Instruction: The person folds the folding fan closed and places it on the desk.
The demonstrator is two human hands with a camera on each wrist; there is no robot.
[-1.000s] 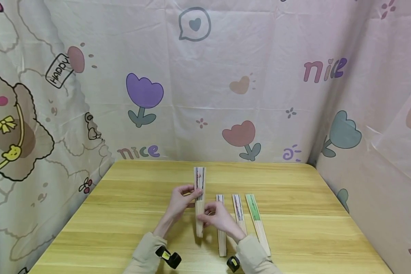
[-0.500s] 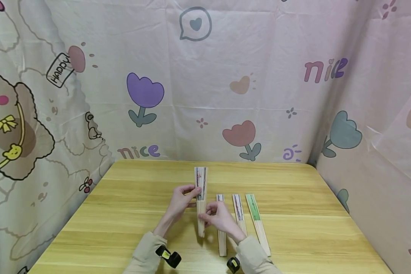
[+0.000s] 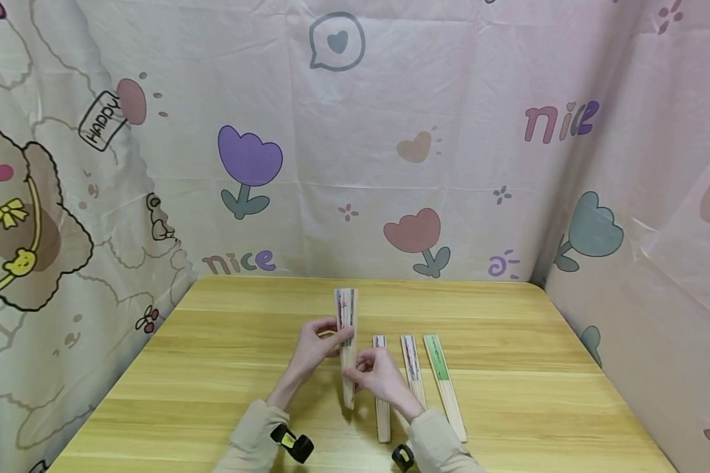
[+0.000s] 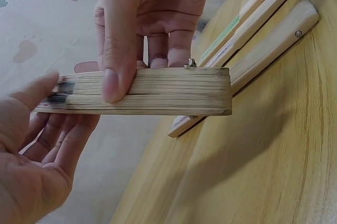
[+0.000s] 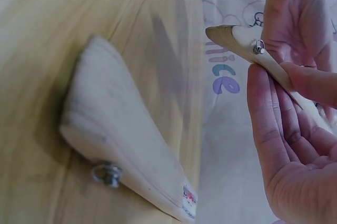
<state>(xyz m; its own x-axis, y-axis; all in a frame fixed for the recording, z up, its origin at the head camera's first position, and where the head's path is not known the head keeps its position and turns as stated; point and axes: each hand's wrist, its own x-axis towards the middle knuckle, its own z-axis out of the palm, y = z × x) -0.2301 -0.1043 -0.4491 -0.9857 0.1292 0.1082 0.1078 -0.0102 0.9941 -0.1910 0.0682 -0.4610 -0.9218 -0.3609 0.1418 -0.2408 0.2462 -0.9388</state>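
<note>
A folded hand fan stands nearly upright above the table, its paper end slightly spread at the top. My left hand pinches the fan's upper part, thumb on the front and fingers behind. Lower down, the thumb and fingers of my right hand pinch the bare wooden ribs. In the left wrist view the held fan lies sideways, with its stacked rib edges and a metal rivet ring near the end. The right wrist view shows its outer rib between both hands.
Three more folded fans lie on the wooden table to the right: a pale one, a patterned one and a green one. The right forearm reaches over some of them. A printed cloth hangs behind and beside the table.
The held fan's top has spread slightly wider than a second ago. Both hands keep nearly the same place and grip; the fans on the table have not moved.
</note>
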